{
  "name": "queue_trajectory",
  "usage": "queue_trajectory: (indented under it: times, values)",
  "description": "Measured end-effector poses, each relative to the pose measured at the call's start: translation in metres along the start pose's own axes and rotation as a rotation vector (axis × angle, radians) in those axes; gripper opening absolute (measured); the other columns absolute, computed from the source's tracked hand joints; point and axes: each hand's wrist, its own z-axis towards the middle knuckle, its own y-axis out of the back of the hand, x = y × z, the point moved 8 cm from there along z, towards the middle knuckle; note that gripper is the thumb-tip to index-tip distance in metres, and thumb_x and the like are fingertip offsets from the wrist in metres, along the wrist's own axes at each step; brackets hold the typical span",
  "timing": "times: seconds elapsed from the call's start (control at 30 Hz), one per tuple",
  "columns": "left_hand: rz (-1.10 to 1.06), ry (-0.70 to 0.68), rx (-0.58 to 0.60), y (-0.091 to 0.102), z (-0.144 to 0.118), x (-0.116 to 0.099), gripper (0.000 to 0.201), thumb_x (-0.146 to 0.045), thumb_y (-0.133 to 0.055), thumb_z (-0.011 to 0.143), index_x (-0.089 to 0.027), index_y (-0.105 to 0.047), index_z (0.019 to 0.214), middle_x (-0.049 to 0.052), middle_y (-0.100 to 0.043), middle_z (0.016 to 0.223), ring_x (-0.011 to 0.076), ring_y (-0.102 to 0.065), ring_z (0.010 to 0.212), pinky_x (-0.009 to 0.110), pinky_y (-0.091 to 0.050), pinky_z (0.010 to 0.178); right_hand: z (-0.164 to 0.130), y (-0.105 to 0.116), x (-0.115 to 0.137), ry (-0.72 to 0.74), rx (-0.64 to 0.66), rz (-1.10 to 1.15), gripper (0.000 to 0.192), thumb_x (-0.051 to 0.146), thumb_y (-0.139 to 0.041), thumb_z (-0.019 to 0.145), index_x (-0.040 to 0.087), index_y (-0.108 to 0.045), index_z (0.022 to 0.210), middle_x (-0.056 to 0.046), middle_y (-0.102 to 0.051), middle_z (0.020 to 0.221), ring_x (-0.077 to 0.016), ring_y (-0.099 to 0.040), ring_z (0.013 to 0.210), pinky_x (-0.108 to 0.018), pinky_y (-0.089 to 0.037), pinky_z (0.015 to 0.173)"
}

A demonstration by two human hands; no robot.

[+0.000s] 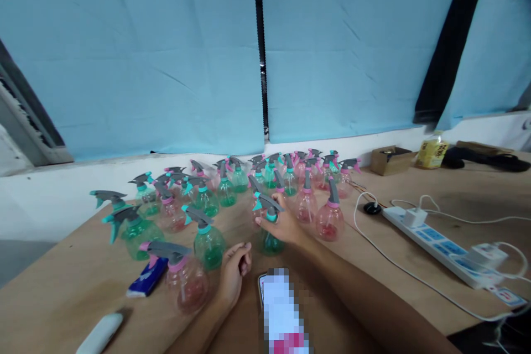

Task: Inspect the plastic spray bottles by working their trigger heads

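Spray bottles (232, 199) crowd wooden table (415, 265) below blue blinds (166, 55).

Phone (286, 315) pixelated; white obj (99, 333) cut by btm edge.

Lots going on around the edges here. Right side of the frame has a white power strip (440, 243) with a couple of chargers plugged in and white cables (398, 265) looping across the wooden table (70, 287). Upper right there's a small cardboard box (390, 160) next to a yellow bottle (432, 152), with something dark lying beyond that. Lower left: a blue packet (147, 277) and a white oblong thing (99, 334). Bottom centre is a phone (262, 287), mostly blurred. Blue blinds (166, 55) fill the background.
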Motion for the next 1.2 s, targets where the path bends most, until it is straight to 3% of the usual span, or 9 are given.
queue_trajectory:
  times: [0.1,0.23,0.33,0.4,0.57,0.7,0.83,1.03,1.2]
  values:
    - [0.004,-0.004,-0.007,0.002,0.001,0.0,0.039,-0.039,-0.068,0.075,-0.018,-0.047,0.05,-0.008,-0.036,0.044,0.0054,-0.028,0.04,0.021,-0.018,0.043,0.008,-0.01,-0.008,-0.059,0.086,0.225,0.044,0.033,-0.072,0.075,0.021,-0.054,0.114,-0.002,-0.063,0.095,-0.0164,-0.06,0.085,-0.03,-0.047,0.078]
    - [0.021,-0.007,-0.006,0.002,0.001,-0.001,0.039,-0.038,-0.067,0.076,-0.017,-0.047,0.05,-0.007,-0.037,0.045,0.0054,-0.029,0.041,0.021,-0.019,0.043,0.02,-0.027,-0.017,-0.191,0.236,0.461,0.023,0.025,-0.065,0.073,0.02,-0.066,0.095,0.001,-0.065,0.076,-0.0142,-0.059,0.068,-0.028,-0.049,0.067]
    - [0.039,-0.015,-0.008,0.003,0.002,-0.001,0.038,-0.037,-0.066,0.076,-0.018,-0.047,0.05,-0.007,-0.036,0.045,0.0056,-0.028,0.041,0.021,-0.019,0.043,0.023,-0.041,-0.011,-0.208,0.42,0.583,0.025,0.019,-0.057,0.07,0.02,-0.069,0.092,0.001,-0.067,0.075,-0.0129,-0.06,0.062,-0.029,-0.051,0.067]
    - [0.05,-0.017,-0.012,0.004,0.003,0.0,0.037,-0.037,-0.066,0.076,-0.018,-0.047,0.05,-0.008,-0.036,0.045,0.0056,-0.028,0.041,0.021,-0.018,0.043,0.024,-0.045,-0.009,-0.211,0.467,0.627,0.026,0.018,-0.056,0.068,0.019,-0.07,0.09,0.0,-0.068,0.076,-0.0123,-0.06,0.059,-0.029,-0.051,0.065]
    - [0.102,-0.005,-0.038,0.006,0.004,0.003,0.037,-0.038,-0.065,0.076,-0.018,-0.047,0.05,-0.008,-0.036,0.045,0.0051,-0.028,0.04,0.021,-0.018,0.043,0.025,-0.047,-0.025,-0.296,0.382,0.692,0.02,0.02,-0.057,0.063,0.017,-0.07,0.079,-0.001,-0.067,0.069,-0.0122,-0.058,0.052,-0.026,-0.047,0.055]
    - [0.122,0.058,-0.045,0.006,0.006,0.009,0.037,-0.041,-0.065,0.075,-0.017,-0.049,0.053,-0.009,-0.035,0.044,0.0048,-0.027,0.04,0.02,-0.016,0.042,0.024,-0.046,-0.025,-0.255,0.39,0.673,0.019,0.018,-0.054,0.063,0.017,-0.069,0.074,0.0,-0.067,0.07,-0.0129,-0.06,0.055,-0.026,-0.046,0.057]
    - [0.138,0.071,-0.037,0.006,0.006,0.01,0.036,-0.041,-0.066,0.075,-0.018,-0.049,0.054,-0.009,-0.035,0.044,0.0049,-0.027,0.04,0.02,-0.015,0.042,0.024,-0.046,-0.019,-0.203,0.411,0.64,0.023,0.017,-0.053,0.063,0.019,-0.07,0.078,0.001,-0.067,0.071,-0.0126,-0.059,0.058,-0.027,-0.047,0.062]
    - [0.154,0.065,-0.046,0.003,0.003,0.007,0.036,-0.042,-0.065,0.075,-0.018,-0.049,0.054,-0.009,-0.034,0.044,0.0049,-0.027,0.04,0.02,-0.016,0.042,0.024,-0.048,-0.023,-0.261,0.361,0.682,0.025,0.018,-0.054,0.061,0.018,-0.069,0.081,0.001,-0.065,0.067,-0.0116,-0.055,0.052,-0.026,-0.045,0.057]
    - [0.165,0.072,-0.054,0.002,0.002,0.006,0.036,-0.042,-0.064,0.074,-0.018,-0.048,0.053,-0.008,-0.034,0.044,0.0053,-0.027,0.04,0.02,-0.016,0.042,0.024,-0.045,-0.011,-0.16,0.412,0.624,0.03,0.015,-0.052,0.063,0.019,-0.07,0.086,0.001,-0.066,0.072,-0.0116,-0.057,0.058,-0.026,-0.046,0.062]
